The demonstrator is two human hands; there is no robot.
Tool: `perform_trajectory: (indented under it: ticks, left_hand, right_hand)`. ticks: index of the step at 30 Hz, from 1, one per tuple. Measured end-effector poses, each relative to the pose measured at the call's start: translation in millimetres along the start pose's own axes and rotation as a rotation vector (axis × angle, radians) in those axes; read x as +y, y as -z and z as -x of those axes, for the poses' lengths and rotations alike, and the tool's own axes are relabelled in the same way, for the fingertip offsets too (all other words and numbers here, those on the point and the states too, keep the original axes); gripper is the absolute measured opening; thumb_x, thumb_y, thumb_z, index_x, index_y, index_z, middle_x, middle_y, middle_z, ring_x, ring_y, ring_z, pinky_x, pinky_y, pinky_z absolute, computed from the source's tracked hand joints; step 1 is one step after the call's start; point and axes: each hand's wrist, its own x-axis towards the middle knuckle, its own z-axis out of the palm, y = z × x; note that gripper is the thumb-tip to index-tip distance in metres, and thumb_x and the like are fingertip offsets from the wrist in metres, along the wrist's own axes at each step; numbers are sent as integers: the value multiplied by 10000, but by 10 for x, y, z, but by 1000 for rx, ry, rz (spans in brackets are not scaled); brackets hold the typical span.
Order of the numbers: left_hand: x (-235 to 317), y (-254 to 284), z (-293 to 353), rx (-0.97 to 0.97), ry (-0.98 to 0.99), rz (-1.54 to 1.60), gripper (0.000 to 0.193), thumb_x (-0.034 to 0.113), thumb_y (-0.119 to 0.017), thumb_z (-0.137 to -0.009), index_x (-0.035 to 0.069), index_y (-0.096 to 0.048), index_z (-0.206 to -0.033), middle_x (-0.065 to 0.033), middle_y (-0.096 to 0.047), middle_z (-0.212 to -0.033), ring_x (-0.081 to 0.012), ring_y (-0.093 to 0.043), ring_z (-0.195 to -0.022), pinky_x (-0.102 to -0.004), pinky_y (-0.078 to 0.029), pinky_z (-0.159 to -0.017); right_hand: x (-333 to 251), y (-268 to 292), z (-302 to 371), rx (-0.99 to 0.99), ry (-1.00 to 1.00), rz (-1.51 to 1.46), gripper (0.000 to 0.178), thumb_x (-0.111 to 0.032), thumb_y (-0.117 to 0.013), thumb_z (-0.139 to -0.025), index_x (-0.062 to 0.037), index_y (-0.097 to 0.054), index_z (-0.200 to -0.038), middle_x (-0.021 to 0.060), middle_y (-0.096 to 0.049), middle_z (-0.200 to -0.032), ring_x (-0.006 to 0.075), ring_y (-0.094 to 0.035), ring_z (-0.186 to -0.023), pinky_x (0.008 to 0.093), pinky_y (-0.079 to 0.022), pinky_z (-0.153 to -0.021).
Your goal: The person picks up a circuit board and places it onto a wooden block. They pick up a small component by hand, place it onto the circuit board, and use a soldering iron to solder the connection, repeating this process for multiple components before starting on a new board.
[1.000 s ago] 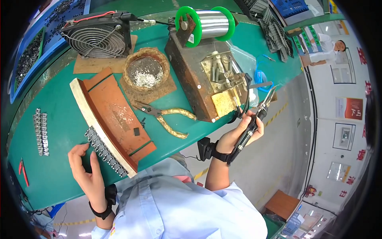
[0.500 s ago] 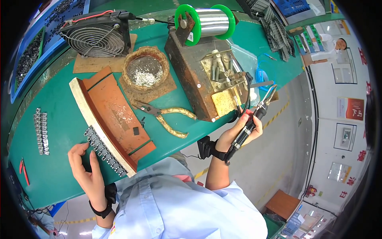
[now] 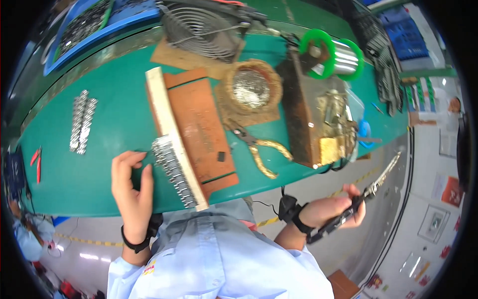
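Head view: As the right hand (image 3: 326,212) wraps around a soldering iron (image 3: 377,184) off the front edge of a green bench (image 3: 114,107), the left hand (image 3: 130,187) sits near that same edge.
Left hand: Thumb and curled fingers are spread apart beside the upper end of a row of small metal parts (image 3: 174,172); whether a fingertip touches the row cannot be told.
Right hand: Fingers and thumb pinch the iron's dark handle, its bright metal end angled up and away from the person.
Metal parts: The row lines the left side of a curved cream strip (image 3: 167,117), its lower end at the bench's front edge.
Brown board (image 3: 201,119): It lies right of the strip, a small dark square (image 3: 221,156) on its surface.
Pliers (image 3: 258,160): Gold-wrapped handles splay between the board and a dark metal box (image 3: 298,122), toward the front edge.
Metal box: A green-flanged spool of silver wire (image 3: 346,57) stands at its back, a yellow sponge (image 3: 328,150) at its front.
Back edge: A round fan (image 3: 199,31) stands there, behind a tan-rimmed pot (image 3: 275,90) with silvery contents.
Bench's left end: Two silver strips (image 3: 78,122) lie side by side; a red-handled tool (image 3: 38,167) rests nearer the left corner.
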Motion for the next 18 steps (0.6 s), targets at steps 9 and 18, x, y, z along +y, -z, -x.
perform_trajectory:
  ticks: [9,18]
  left_hand:
    - [-110,17,43,-4,-95,-119,235,-30,-616,-683,56,-547,-890,-88,-524,-940,-251,-480,-858,-327,-362,-759]
    - [-146,18,22,-47,-195,-227,217,-26,-637,-650,61,-543,-826,-69,-530,-914,-234,-480,-829,-322,-341,-720]
  right_hand:
    - [-571,-107,439,-858,-377,-345,432,-199,-545,-818,-23,-363,-1168,151,-559,-893,196,-533,-758,326,-427,-720]
    - [-566,-34,450,-928,-510,-462,489,-230,-618,-769,-25,-391,-1152,156,-571,-852,187,-551,-687,280,-432,-674]
